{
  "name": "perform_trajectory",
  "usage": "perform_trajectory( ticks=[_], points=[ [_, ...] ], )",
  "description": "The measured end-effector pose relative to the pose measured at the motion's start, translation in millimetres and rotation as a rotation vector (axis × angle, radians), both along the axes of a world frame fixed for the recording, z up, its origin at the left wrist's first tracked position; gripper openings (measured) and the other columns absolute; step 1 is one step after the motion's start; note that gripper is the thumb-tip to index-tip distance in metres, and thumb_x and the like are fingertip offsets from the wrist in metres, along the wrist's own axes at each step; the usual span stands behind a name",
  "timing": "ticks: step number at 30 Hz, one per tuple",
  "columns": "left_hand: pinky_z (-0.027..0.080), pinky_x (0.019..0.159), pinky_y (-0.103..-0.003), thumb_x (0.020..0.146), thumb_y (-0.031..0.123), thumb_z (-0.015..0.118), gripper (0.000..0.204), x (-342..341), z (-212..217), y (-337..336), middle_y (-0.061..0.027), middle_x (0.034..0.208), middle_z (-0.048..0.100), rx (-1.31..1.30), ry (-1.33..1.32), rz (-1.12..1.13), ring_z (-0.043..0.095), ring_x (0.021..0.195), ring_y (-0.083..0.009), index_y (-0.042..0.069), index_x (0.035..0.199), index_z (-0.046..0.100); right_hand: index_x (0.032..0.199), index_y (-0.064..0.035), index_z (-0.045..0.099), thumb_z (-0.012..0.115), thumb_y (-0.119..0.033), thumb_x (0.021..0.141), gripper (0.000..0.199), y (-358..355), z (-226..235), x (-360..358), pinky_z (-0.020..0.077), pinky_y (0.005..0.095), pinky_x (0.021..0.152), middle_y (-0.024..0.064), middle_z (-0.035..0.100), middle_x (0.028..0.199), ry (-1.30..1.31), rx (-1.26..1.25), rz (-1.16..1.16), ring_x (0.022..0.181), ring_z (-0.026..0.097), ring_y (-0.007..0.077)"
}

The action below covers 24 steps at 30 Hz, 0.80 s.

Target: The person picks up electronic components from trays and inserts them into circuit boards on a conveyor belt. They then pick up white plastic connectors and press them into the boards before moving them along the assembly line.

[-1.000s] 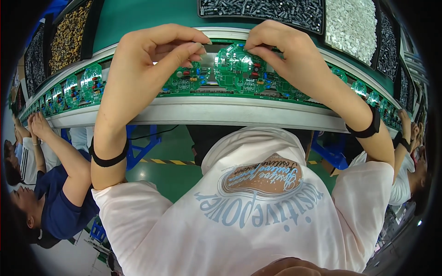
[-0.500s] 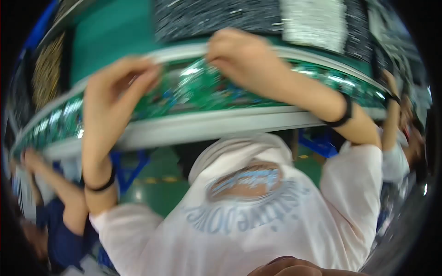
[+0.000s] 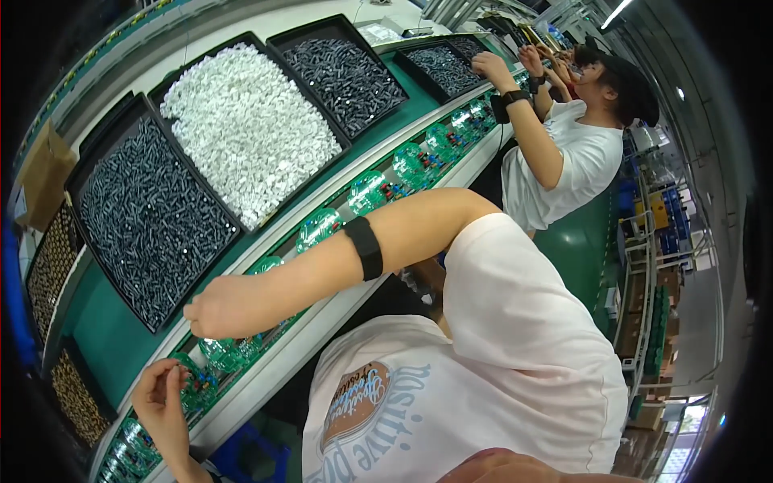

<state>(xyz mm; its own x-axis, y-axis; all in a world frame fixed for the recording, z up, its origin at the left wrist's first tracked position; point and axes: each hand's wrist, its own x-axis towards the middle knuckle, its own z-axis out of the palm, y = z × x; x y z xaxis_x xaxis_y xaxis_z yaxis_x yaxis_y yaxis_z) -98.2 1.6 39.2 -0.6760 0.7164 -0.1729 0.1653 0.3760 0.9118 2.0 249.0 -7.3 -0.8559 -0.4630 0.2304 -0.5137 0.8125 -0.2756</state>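
Green circuit boards (image 3: 229, 354) sit along a pale metal rail (image 3: 274, 364); since the earlier frames the view has turned rightward, so their row now slants from lower left to upper right. The row's long axis follows the rail, rounded board edges facing the parts trays (image 3: 195, 167). The nearest boards lie just below the person's right hand (image 3: 229, 307) and beside the left hand (image 3: 163, 398). The hands are apart, right fingers curled, left thumb and fingertips close together; whether either grips anything cannot be told.
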Motion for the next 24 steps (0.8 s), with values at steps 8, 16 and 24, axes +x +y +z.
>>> perform_trajectory(
  ticks=[8,16,24],
  points=[
    [0.054,0.073,-0.023,0.101,0.000,0.063,0.010,3.0,1.7,6.2,-0.0075,0.093,0.071,-0.003,-0.005,-0.001,0.068,0.083,-0.0118,-0.005,0.107,0.068,0.081,0.0039,0.066,0.069,-0.010,0.074,0.016,6.3,-3.1,-4.0,0.0576,0.0430,0.058,0.0145,0.064,0.087,0.059,0.028,0.002,0.080,0.070,0.0315],
    [0.053,0.070,-0.023,0.101,0.001,0.064,0.009,8.8,1.8,15.5,-0.0052,0.090,0.069,0.028,-0.013,-0.020,0.067,0.079,-0.0101,-0.005,0.106,0.068,0.074,0.0021,0.066,0.069,-0.012,0.073,0.015,1.7,-9.9,-11.4,0.0548,0.0446,0.052,0.0137,0.063,0.077,0.152,0.030,0.082,0.068,0.070,0.0332],
    [0.055,0.069,-0.022,0.101,0.003,0.065,0.009,4.9,-4.7,20.8,-0.0059,0.089,0.070,0.041,0.015,-0.063,0.068,0.078,-0.0102,-0.005,0.105,0.068,0.086,0.0011,0.067,0.071,-0.012,0.076,0.017,10.8,-4.2,-6.5,0.0562,0.0452,0.058,0.0150,0.065,0.088,0.079,0.041,0.107,0.074,0.070,0.0329]
  ],
)
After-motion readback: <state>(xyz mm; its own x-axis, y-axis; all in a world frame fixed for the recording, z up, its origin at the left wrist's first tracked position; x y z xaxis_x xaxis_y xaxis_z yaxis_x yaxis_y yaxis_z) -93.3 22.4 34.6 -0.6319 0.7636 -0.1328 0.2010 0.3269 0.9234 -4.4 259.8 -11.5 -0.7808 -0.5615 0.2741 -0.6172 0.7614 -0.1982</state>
